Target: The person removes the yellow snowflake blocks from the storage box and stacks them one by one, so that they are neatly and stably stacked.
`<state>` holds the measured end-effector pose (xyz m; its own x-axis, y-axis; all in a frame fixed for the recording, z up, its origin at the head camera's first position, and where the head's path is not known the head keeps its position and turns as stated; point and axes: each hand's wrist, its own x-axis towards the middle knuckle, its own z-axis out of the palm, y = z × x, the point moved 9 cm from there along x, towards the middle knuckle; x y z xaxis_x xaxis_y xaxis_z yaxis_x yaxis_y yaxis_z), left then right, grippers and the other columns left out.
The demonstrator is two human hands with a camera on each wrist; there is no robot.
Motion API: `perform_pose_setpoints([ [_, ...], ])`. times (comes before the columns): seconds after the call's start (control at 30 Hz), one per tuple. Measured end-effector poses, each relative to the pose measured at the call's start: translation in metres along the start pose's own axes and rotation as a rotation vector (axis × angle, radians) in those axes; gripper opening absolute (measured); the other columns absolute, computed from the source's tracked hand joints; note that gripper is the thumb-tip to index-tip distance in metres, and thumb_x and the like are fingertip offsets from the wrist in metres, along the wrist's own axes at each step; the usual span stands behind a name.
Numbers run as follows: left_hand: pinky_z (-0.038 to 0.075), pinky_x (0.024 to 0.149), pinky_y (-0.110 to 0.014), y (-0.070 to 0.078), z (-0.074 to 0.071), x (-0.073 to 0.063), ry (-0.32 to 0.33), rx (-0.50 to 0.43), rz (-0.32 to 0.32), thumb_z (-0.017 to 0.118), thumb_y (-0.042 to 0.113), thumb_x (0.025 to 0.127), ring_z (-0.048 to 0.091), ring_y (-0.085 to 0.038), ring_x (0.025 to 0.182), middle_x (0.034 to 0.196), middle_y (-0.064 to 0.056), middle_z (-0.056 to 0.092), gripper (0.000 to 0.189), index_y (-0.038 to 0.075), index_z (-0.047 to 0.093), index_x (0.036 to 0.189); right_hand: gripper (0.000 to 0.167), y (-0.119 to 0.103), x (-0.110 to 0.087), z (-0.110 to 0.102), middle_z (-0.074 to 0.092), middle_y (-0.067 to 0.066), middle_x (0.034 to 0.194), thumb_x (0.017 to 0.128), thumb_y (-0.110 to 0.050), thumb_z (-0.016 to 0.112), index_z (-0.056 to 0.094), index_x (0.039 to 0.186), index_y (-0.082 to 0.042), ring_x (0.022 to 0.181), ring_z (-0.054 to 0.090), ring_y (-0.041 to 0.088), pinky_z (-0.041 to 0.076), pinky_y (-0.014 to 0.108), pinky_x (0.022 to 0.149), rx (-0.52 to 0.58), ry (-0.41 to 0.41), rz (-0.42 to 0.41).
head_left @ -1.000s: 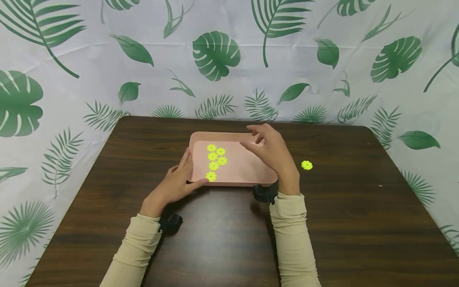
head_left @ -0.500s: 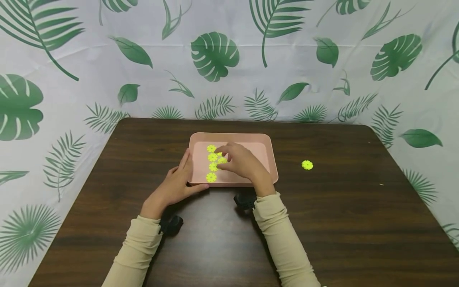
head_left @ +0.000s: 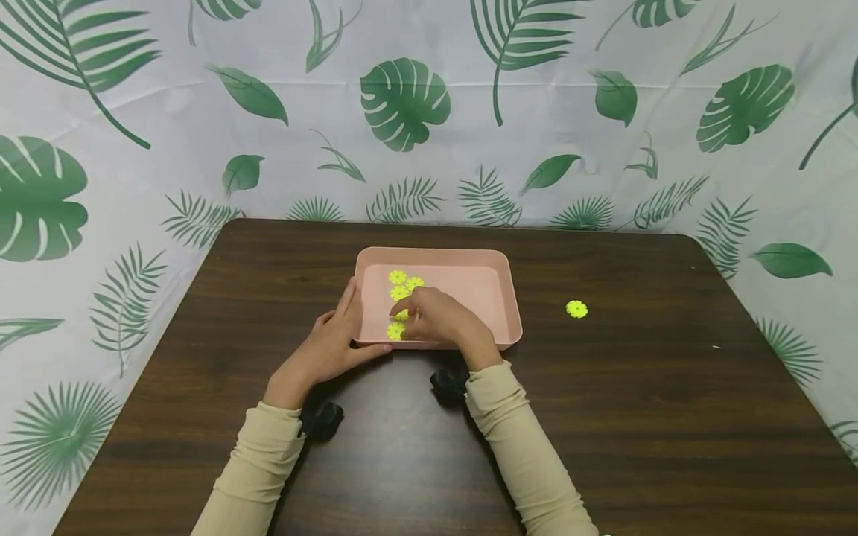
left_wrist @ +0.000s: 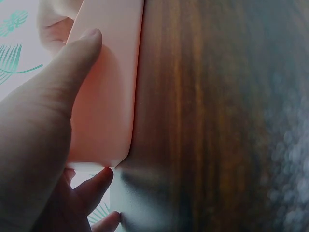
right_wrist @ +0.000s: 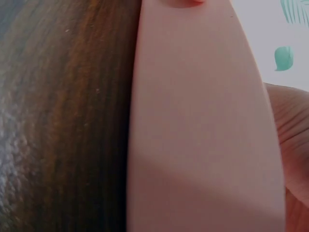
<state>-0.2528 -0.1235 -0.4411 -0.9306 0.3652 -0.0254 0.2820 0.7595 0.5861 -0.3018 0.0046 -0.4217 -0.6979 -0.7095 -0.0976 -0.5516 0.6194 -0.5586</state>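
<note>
In the head view, my left hand [head_left: 322, 345] rests against the left corner of a shallow pink tray [head_left: 469, 279], its fingers along the left wall and its thumb on the front wall. The left wrist view shows that thumb [left_wrist: 79, 58] lying flat on the pink wall [left_wrist: 111, 96]. Inside the tray, my right hand [head_left: 442, 320] reaches low over a cluster of yellow flower-shaped discs [head_left: 398, 277]. Its thumb and index finger stand apart, with a yellow disc [head_left: 402, 316] showing between them; the hand covers part of the cluster. The right wrist view mostly shows the tray's outer wall [right_wrist: 203, 106].
A single yellow flower-shaped disc [head_left: 576, 309] lies on the dark wooden table [head_left: 643, 402] right of the tray. Behind the table hangs a white cloth with green leaves [head_left: 405, 104]. Each wrist wears a black camera [head_left: 324, 422].
My right hand has moved left from above the tray's right side to the yellow discs, then down and slightly nearer me. My left hand stays at the tray's corner.
</note>
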Motion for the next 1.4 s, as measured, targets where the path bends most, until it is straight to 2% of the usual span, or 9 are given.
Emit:
perform_pose_setpoints([
  [0.1,0.020,0.116,-0.070,0.0000,-0.0002,-0.0001,-0.001,0.000,-0.003,0.071,0.055,0.094,0.017,-0.036,0.157,0.172,-0.018,-0.011,0.113,0.001,0.003,0.165,0.028,0.0003,0.0000,0.0037,0.069,0.002,0.078,0.090,-0.005,0.076,0.080,0.118,-0.010,0.063,0.047,0.010,0.042,0.024,0.062,-0.014,-0.027,-0.015],
  [0.27,0.020,0.117,-0.070,-0.0001,0.0001,0.0002,0.003,-0.001,-0.005,0.072,0.055,0.093,0.015,-0.035,0.157,0.172,-0.018,-0.011,0.113,0.001,0.003,0.165,0.027,0.0010,-0.0001,0.0059,0.073,0.000,0.090,0.092,-0.008,0.077,0.080,0.118,-0.011,0.073,0.056,0.010,0.049,0.025,0.070,-0.021,-0.045,-0.021],
  [0.43,0.020,0.116,-0.070,-0.0015,0.0013,0.0000,0.009,-0.001,-0.003,0.072,0.054,0.093,0.016,-0.035,0.157,0.172,-0.017,-0.011,0.113,0.001,0.004,0.165,0.023,0.0001,0.0018,0.0072,0.074,0.002,0.094,0.090,-0.006,0.078,0.081,0.112,-0.007,0.080,0.061,0.015,0.052,0.028,0.077,-0.034,-0.040,-0.039],
  [0.57,0.020,0.117,-0.070,-0.0013,0.0023,-0.0009,0.005,-0.006,0.000,0.072,0.054,0.094,0.012,-0.033,0.158,0.172,-0.017,-0.012,0.112,0.001,0.003,0.165,0.021,-0.0003,0.0029,0.0073,0.069,0.004,0.097,0.088,-0.007,0.081,0.079,0.108,-0.005,0.082,0.055,0.016,0.051,0.028,0.078,-0.051,-0.015,-0.042],
  [0.73,0.019,0.117,-0.070,-0.0015,0.0025,-0.0014,0.002,-0.015,-0.006,0.072,0.054,0.094,0.009,-0.032,0.158,0.172,-0.017,-0.013,0.113,0.001,0.002,0.165,0.022,0.0011,0.0028,0.0097,0.063,0.005,0.090,0.088,-0.006,0.080,0.074,0.110,-0.006,0.075,0.054,0.015,0.047,0.027,0.072,-0.008,-0.018,-0.002],
  [0.8,0.019,0.117,-0.070,-0.0016,0.0023,-0.0010,0.004,-0.015,-0.008,0.072,0.054,0.094,0.012,-0.033,0.158,0.172,-0.017,-0.012,0.113,0.001,0.002,0.165,0.022,0.0011,0.0021,0.0100,0.064,0.004,0.089,0.089,-0.007,0.080,0.073,0.110,-0.007,0.074,0.055,0.015,0.047,0.027,0.070,0.010,-0.018,0.009],
  [0.97,0.019,0.117,-0.071,-0.0011,0.0020,-0.0003,0.009,-0.013,-0.009,0.073,0.055,0.093,0.019,-0.035,0.156,0.172,-0.018,-0.011,0.114,0.002,0.003,0.166,0.024,-0.0018,-0.0006,0.0085,0.067,0.001,0.092,0.089,-0.005,0.080,0.075,0.112,-0.009,0.080,0.060,0.015,0.051,0.027,0.076,0.004,0.001,-0.016],
  [1.3,0.020,0.117,-0.070,0.0010,0.0011,-0.0011,0.013,0.001,-0.001,0.073,0.052,0.094,0.021,-0.036,0.156,0.171,-0.021,-0.009,0.113,-0.001,0.003,0.165,0.029,-0.0033,-0.0037,0.0103,0.073,0.001,0.098,0.091,-0.003,0.075,0.079,0.119,-0.010,0.084,0.065,0.011,0.055,0.027,0.081,-0.006,-0.004,-0.077],
  [1.4,0.021,0.116,-0.070,0.0013,0.0010,-0.0015,0.016,0.006,0.000,0.073,0.052,0.093,0.023,-0.037,0.155,0.171,-0.022,-0.008,0.113,-0.001,0.004,0.165,0.029,-0.0050,-0.0046,0.0103,0.072,0.002,0.096,0.092,-0.003,0.074,0.079,0.119,-0.010,0.083,0.064,0.012,0.055,0.026,0.079,0.005,-0.011,-0.089],
])
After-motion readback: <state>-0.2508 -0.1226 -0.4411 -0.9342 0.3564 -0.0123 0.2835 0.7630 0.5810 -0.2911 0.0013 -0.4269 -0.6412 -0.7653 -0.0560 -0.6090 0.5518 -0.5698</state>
